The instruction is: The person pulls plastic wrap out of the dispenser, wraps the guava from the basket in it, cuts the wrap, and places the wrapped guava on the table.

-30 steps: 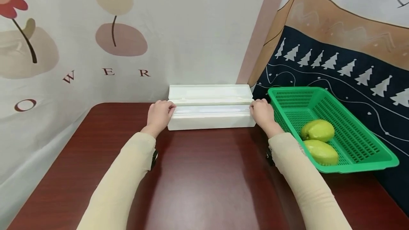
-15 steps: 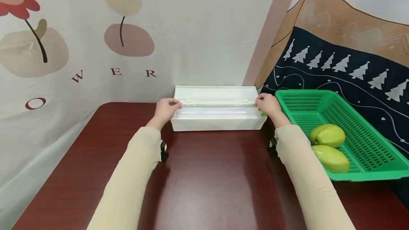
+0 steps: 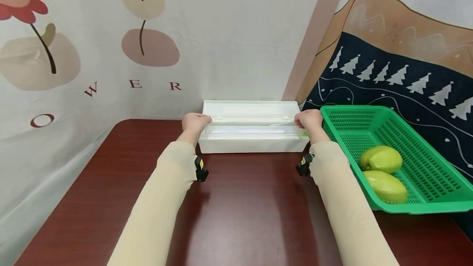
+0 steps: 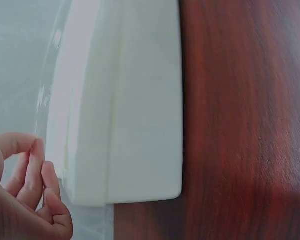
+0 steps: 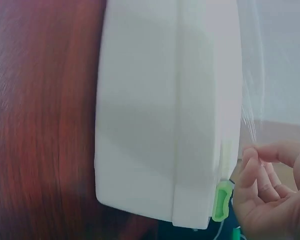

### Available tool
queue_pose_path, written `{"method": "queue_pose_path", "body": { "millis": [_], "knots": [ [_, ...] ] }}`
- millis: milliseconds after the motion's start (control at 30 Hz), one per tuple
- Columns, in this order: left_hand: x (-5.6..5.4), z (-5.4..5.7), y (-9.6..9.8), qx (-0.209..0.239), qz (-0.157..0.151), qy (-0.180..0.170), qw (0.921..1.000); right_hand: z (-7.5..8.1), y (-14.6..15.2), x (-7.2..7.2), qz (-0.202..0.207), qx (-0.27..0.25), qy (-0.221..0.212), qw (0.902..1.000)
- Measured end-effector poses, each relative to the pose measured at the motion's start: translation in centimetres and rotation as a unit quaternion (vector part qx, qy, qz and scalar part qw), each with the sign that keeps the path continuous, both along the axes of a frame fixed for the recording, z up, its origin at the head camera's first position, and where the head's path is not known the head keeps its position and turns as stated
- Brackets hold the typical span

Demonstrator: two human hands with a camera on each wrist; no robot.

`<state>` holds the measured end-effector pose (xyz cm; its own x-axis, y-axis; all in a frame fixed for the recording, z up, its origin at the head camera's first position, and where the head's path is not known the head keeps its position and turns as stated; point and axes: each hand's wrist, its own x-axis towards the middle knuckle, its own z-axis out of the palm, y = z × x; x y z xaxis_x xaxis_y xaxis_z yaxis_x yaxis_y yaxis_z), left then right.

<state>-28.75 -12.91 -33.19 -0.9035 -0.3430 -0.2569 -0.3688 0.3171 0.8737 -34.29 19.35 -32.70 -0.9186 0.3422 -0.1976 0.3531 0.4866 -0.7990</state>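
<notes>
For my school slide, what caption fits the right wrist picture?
The right grip pinches clear plastic film by a white dispenser with a green tab.

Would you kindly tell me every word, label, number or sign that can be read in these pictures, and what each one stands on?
"O": printed on the pale wall cloth
"W": same cloth, tilted
"E": same cloth
"R": same cloth
White box: no lettering visible
Black device at the left wrist, black device at the right wrist: any marking is too small to read

L hand (image 3: 195, 124) & R hand (image 3: 309, 120) pinching, arms (image 3: 159, 200) extended fwd.
</notes>
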Motion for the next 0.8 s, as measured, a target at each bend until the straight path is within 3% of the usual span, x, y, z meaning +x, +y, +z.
{"method": "queue_pose_path", "body": {
  "millis": [67,167,300,433,700,800],
  "knots": [
    [-0.1,0.1,0.1,0.028,0.024,-0.010,0.9993,0.0,0.2,-0.3,-0.025,-0.080,-0.013,0.9964],
    [-0.5,0.2,0.2,0.073,0.062,-0.013,0.9953,0.2,0.4,-0.6,-0.052,-0.191,-0.025,0.9799],
    [-0.9,0.4,0.1,0.167,0.103,-0.002,0.9806,0.9,0.5,-0.5,-0.066,-0.277,-0.023,0.9582],
    [-0.8,1.3,-0.1,0.237,0.127,0.016,0.9629,2.3,0.5,0.2,-0.060,-0.322,-0.011,0.9448],
    [-0.4,3.5,-0.4,0.298,0.134,0.043,0.9442,4.7,1.0,1.9,-0.044,-0.335,0.026,0.9408],
    [0.0,4.8,-0.7,0.304,0.135,0.050,0.9417,5.6,0.7,2.6,-0.044,-0.342,0.052,0.9373]
  ]
}}
